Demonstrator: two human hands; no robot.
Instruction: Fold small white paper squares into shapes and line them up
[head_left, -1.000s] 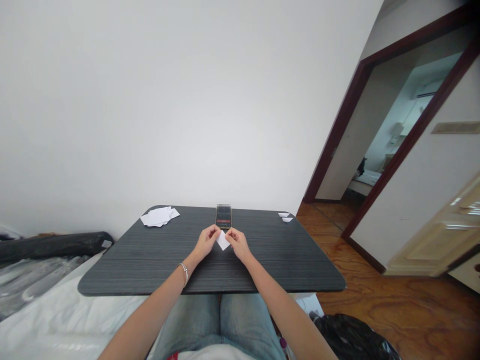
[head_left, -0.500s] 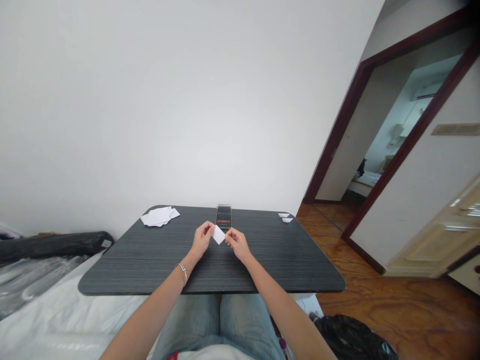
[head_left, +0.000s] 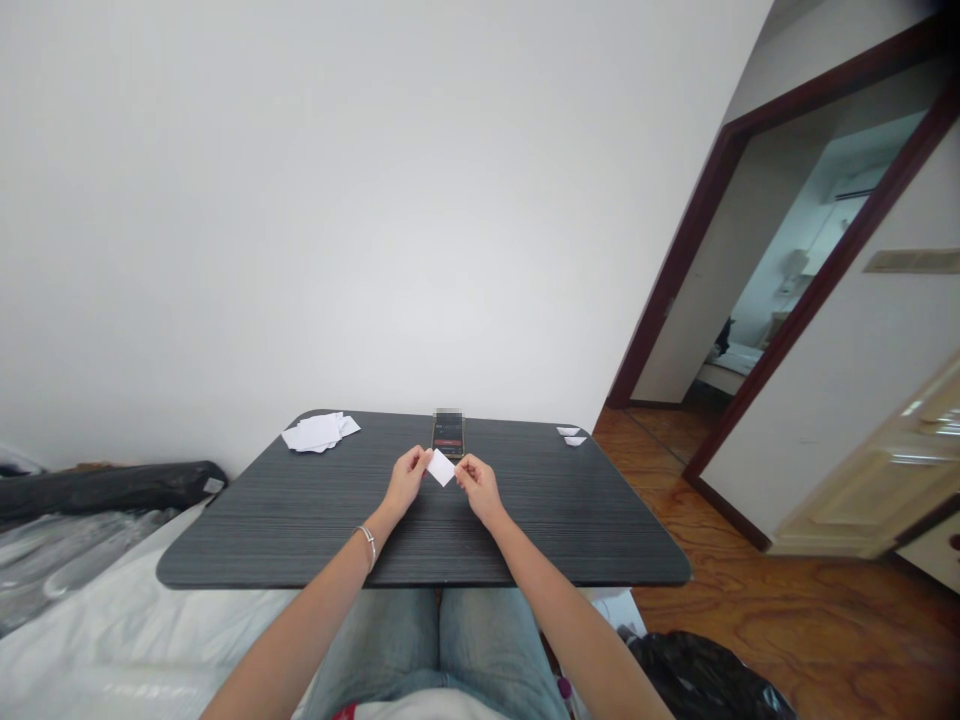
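Observation:
A small white piece of paper (head_left: 442, 468) is held up between my two hands above the dark table, one corner toward me. My left hand (head_left: 407, 478) pinches its left corner between thumb and fingers. The opposite corner is gripped by my right hand (head_left: 478, 486), also in a pinch. Just beyond the paper lies a phone (head_left: 448, 434) with a dark screen. A loose pile of white paper pieces (head_left: 319, 432) rests at the far left of the table. Two small folded papers (head_left: 574, 440) lie near the far right corner.
The dark wood-grain table (head_left: 247, 530) has rounded corners and meets a white wall (head_left: 450, 200). To the left are a black roll (head_left: 112, 492) and plastic-wrapped items. A black plastic bag (head_left: 705, 675) sits on the wooden floor at right, near a doorway.
Both hands have shifted very slightly to the right with the paper, and its tilt has changed a little. Everything else stays where it was.

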